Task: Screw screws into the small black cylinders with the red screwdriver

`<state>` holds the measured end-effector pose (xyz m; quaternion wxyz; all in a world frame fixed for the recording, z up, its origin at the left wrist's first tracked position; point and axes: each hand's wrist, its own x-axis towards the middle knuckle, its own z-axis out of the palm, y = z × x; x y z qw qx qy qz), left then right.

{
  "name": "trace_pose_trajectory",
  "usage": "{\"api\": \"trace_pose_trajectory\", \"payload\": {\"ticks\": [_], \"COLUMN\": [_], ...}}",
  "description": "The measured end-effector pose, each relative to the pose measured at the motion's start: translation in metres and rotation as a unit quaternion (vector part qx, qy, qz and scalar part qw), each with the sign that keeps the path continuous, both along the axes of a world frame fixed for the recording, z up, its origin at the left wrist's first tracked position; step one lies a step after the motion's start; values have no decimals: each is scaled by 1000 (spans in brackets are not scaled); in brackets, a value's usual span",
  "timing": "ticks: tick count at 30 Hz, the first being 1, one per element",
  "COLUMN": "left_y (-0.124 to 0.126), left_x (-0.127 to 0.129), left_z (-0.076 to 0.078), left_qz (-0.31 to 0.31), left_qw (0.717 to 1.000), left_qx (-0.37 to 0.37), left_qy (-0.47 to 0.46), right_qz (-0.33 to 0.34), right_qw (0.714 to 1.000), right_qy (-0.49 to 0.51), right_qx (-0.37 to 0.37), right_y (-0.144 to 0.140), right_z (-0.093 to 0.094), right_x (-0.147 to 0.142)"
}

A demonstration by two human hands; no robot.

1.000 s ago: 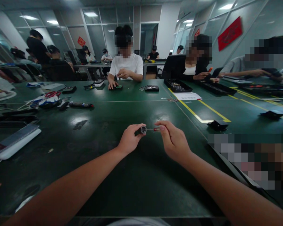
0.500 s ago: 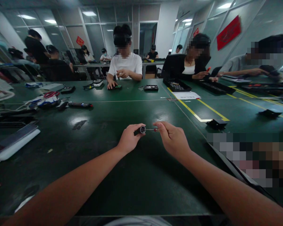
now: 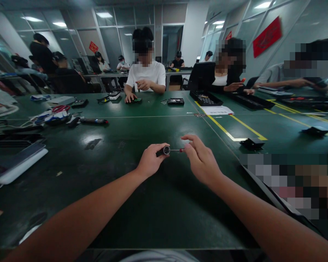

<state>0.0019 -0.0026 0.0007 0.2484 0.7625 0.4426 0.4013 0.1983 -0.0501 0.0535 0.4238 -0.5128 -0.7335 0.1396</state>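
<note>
On the far left a white device [image 3: 24, 165] with a dark glassy top lies on the green table [image 3: 142, 218]; beyond it sits a jumble of cables and cloth [image 3: 57, 115], and just right of that a dark, pen-like tool [image 3: 94, 121] lies flat; farther along, across the table, a person in a white shirt [image 3: 155, 74] keeps one hand on a small green board [image 3: 137, 100]; near the middle, the wearer's left hand [image 3: 150, 160] pinches a black cylinder [image 3: 160, 151] between thumb and fingers, its round open end facing the camera, above the table; a thin screwdriver [image 3: 182, 150] with a red handle lies level, its shaft reaching the cylinder's right side; the right hand [image 3: 203, 160] is at the handle, index finger raised and thumb beside it; whether its hidden fingers grip cannot be told; farther right are a black tray [image 3: 194, 95], a white paper [image 3: 217, 110] and a folded black part [image 3: 253, 144].
</note>
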Motion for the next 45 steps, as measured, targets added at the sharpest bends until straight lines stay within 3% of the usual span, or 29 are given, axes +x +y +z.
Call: {"api": "trace_pose_trajectory", "payload": {"ticks": [5,17,27,45], "left_y": [0,2,2,2], "left_x": [-1,0,0,-1], "left_z": [0,-3,-2,-4], "left_qz": [-2,3,2,11], "left_qw": [1000,1000,1000,1000], "left_qx": [-2,-2,3,-3], "left_qy": [-4,1,6,-1], "right_qz": [-26,3,-43,-12], "right_qw": [1000,1000,999,1000], "right_qy": [-13,25,-9,-10], "right_qx": [2,-4,-23,-10], "right_y": [0,6,3,7], "right_z": [1,-6,-2,-4], "right_x": [-2,1,-1,3]}}
